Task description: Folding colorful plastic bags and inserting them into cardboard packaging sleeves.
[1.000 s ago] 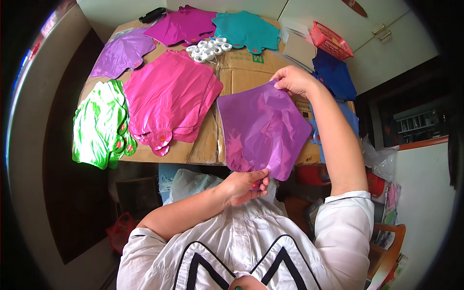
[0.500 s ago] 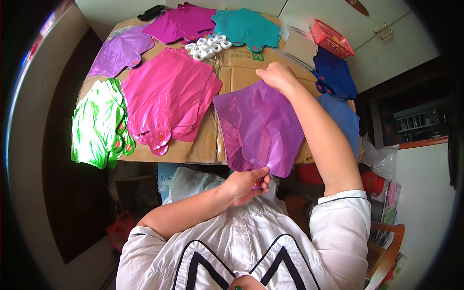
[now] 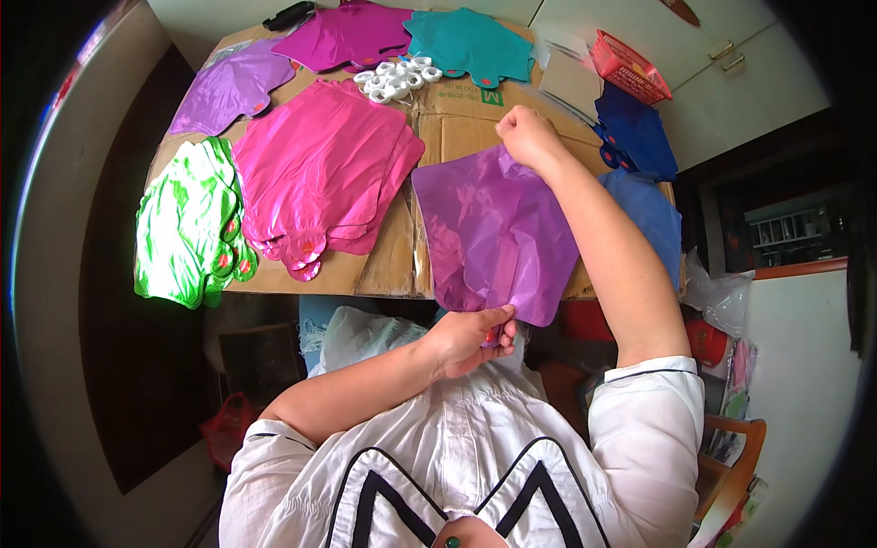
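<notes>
A flat, uninflated purple foil balloon (image 3: 498,242) lies spread over the table's near edge in front of me. My left hand (image 3: 470,342) is closed on its near end, thumb on top, with a bit of red showing between the fingers. At the balloon's far edge is my right hand (image 3: 530,137), curled into a fist and touching the foil. Its fingertips are hidden, so what they hold cannot be made out. To the left lies a stack of pink foil balloons (image 3: 324,164) with rounded tabs. Beside it is a shiny green stack (image 3: 187,219).
Cardboard (image 3: 375,269) covers the table. Along the back lie lilac (image 3: 228,87), magenta (image 3: 343,36) and teal (image 3: 470,46) balloons, with a cluster of white rolls (image 3: 397,79). At the right are dark blue (image 3: 635,132) and lighter blue (image 3: 644,210) balloons and a red basket (image 3: 630,68).
My right hand has come slightly nearer and its fingers have curled into a fist. The balloon's far edge has shifted with it. My left hand keeps its grip.
</notes>
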`<state>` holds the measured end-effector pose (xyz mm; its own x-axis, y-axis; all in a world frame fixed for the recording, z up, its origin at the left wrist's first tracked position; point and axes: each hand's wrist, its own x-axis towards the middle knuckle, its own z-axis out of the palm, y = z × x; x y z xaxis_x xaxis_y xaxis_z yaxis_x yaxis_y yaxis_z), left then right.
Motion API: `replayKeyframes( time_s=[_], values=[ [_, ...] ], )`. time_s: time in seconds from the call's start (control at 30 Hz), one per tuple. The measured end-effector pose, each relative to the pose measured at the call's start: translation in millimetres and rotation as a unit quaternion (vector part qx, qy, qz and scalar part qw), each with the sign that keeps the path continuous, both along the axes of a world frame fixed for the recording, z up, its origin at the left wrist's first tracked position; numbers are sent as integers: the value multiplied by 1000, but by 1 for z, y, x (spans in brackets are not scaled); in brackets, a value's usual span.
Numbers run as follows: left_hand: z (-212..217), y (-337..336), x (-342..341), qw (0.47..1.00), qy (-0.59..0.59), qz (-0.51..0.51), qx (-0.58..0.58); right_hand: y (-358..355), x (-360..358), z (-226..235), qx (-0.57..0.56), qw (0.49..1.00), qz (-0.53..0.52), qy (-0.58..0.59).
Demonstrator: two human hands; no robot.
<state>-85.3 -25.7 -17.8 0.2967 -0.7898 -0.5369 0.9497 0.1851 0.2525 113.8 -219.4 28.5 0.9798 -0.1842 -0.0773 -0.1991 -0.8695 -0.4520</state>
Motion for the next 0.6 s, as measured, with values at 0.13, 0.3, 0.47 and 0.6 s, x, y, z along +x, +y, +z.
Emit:
replayKeyframes(
  time_s=[0.13, 0.3, 0.47, 0.6],
  values=[
    [-1, 3, 0, 1000, -10, -11, -1, -12, -5, 29, 217, 962, 12, 168],
    [11, 6, 4, 1000, -10, -22, -12, -35, -10, 34, 259, 940, 35, 221],
    [4, 1, 6, 1000, 10, -13, -5, -20, -4, 41, 209, 957, 60, 192],
    [-3, -5, 5, 999, 25, 3, -38, -18, 7, 39, 160, 963, 127, 174]
  ],
)
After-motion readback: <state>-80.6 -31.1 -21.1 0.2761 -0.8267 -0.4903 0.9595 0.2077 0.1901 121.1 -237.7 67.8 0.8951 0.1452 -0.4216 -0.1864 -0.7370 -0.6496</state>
